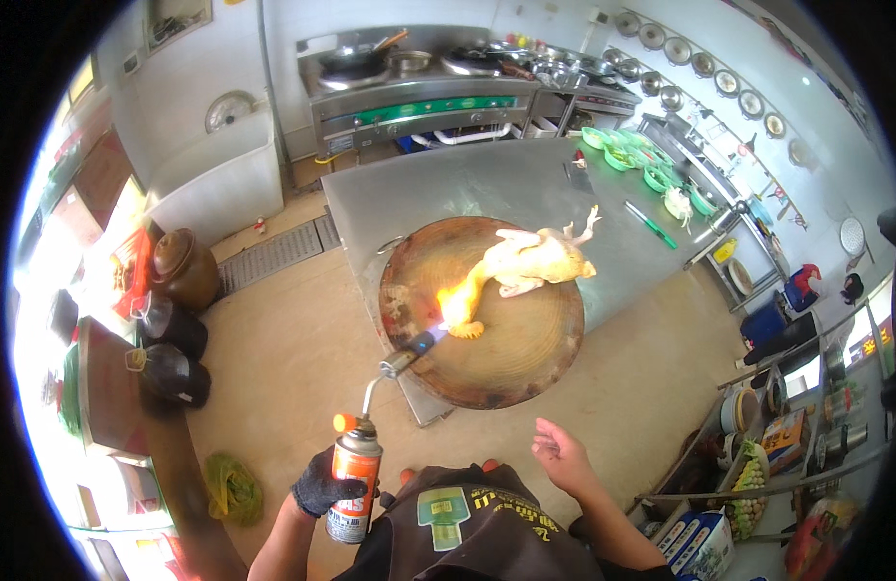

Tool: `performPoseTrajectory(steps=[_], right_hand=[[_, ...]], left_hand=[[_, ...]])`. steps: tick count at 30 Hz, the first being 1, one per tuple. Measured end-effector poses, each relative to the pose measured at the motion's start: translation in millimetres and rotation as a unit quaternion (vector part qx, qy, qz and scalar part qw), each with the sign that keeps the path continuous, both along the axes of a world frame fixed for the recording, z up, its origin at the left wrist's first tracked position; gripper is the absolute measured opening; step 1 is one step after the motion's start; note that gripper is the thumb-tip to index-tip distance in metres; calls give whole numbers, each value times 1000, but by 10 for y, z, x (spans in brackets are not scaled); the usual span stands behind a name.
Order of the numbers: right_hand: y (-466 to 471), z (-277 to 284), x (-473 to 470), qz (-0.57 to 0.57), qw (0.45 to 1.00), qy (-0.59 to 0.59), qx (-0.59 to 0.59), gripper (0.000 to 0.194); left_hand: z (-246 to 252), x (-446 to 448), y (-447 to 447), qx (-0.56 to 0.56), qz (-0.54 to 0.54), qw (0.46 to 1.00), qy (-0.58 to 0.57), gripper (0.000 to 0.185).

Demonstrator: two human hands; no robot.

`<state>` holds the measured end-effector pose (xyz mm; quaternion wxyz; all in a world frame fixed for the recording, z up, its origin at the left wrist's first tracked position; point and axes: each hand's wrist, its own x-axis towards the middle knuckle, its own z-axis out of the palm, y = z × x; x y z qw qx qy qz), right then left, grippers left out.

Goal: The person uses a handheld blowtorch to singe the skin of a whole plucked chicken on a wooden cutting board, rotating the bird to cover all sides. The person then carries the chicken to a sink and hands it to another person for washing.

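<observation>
My left hand (324, 481), in a dark knitted glove, grips the orange and white gas canister (355, 479) of a blowtorch. The torch's metal nozzle (398, 362) points up and right, with a blue flame at its tip. Orange fire plays over the head and neck of a plucked whole chicken (538, 258). The bird lies across a large round wooden chopping block (520, 348), its feet towards the upper right. My right hand (560, 454) is bare, holds nothing, and hovers below the block's near edge with the fingers slightly bent.
The block stands on a steel table (433, 181). A cleaver (578, 176), a green knife (651, 224) and several green baskets (618, 156) lie farther back. Beyond is a wok range (419, 109). Dark jugs (175, 374) stand left, a crowded shelf rack (738, 479) right.
</observation>
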<state>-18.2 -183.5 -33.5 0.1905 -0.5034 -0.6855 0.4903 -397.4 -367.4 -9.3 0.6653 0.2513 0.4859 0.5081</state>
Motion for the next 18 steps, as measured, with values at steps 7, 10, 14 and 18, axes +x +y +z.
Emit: performPoseTrajectory(steps=[7, 10, 14, 18], right_hand=[[14, -24, -76, 14, 1000, 25, 4, 51], [-2, 0, -78, 18, 999, 24, 11, 51], [-14, 78, -79, 33, 999, -27, -28, 52], [-38, 47, -85, 39, 999, -27, -21, 51]], left_hand=[[20, -32, 82, 5, -26, 1000, 8, 57], [104, 9, 159, -3, -9, 1000, 18, 56], [66, 5, 196, 1, 1, 998, 68, 61], [92, -13, 214, 12, -19, 993, 114, 58]])
